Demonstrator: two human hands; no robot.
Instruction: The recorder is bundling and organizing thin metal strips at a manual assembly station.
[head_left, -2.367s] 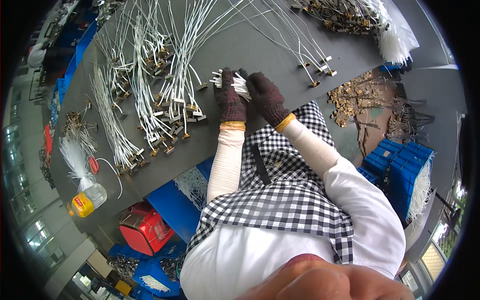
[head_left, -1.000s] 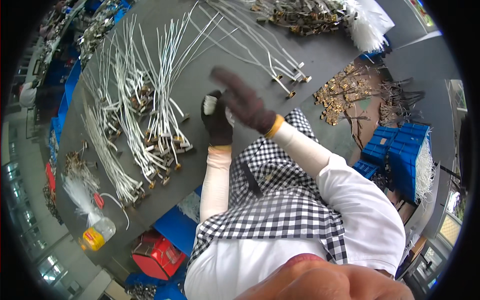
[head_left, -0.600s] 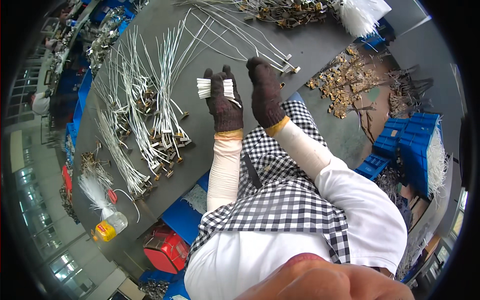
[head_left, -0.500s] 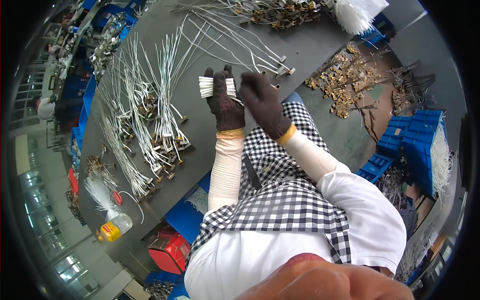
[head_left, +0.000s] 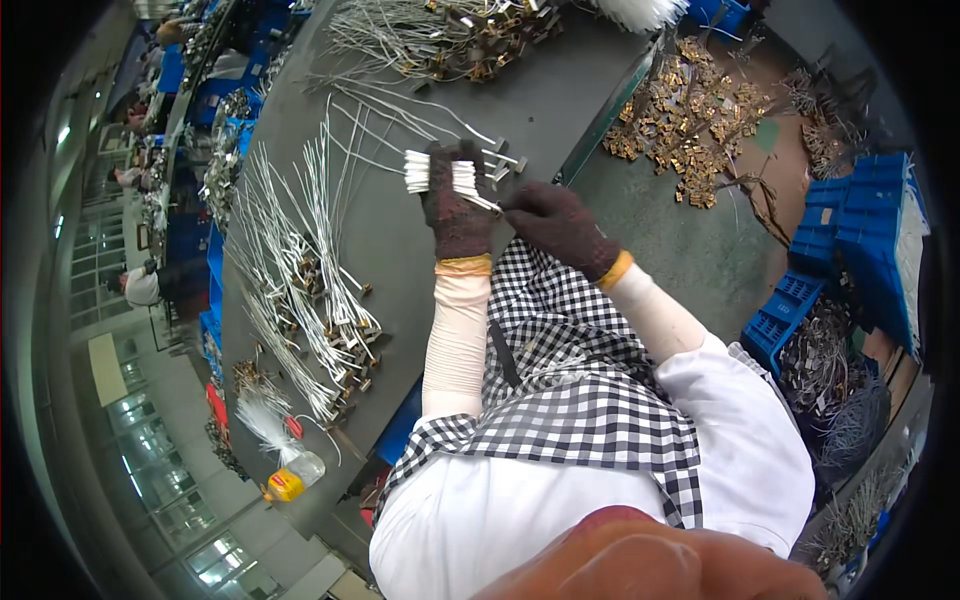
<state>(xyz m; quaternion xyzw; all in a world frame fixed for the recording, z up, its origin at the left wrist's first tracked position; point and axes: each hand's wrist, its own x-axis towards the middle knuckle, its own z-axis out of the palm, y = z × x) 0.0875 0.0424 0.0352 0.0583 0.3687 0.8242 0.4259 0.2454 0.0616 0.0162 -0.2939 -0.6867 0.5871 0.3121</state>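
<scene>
My left hand (head_left: 458, 222), in a dark glove, is closed around a bundle of short white tube-like pieces (head_left: 464, 178). They lie side by side across the fingers, their ends showing at the left. One white piece (head_left: 482, 202) slants out of the bundle to the right. Close to its tip is my right hand (head_left: 562, 228), also gloved, with the fingers drawn together. Whatever is between those fingertips is too small to make out. Beyond the left hand, a few white wires with small connectors (head_left: 508, 158) rest on the dark grey table (head_left: 400, 270).
White wires with metal ends (head_left: 320, 270) spread over the table's left side. Another wire heap (head_left: 470, 45) lies at the far side. Gold-coloured metal parts (head_left: 690, 110) are piled at right, above blue crates (head_left: 870, 240). A yellow-labelled bottle (head_left: 292, 480) stands near the left edge.
My view has shifted, so the table's contents sit differently. My right hand has gone from loosely raised beside the bundle to fingers drawn together near the slanting piece's tip. The left hand keeps its hold.
</scene>
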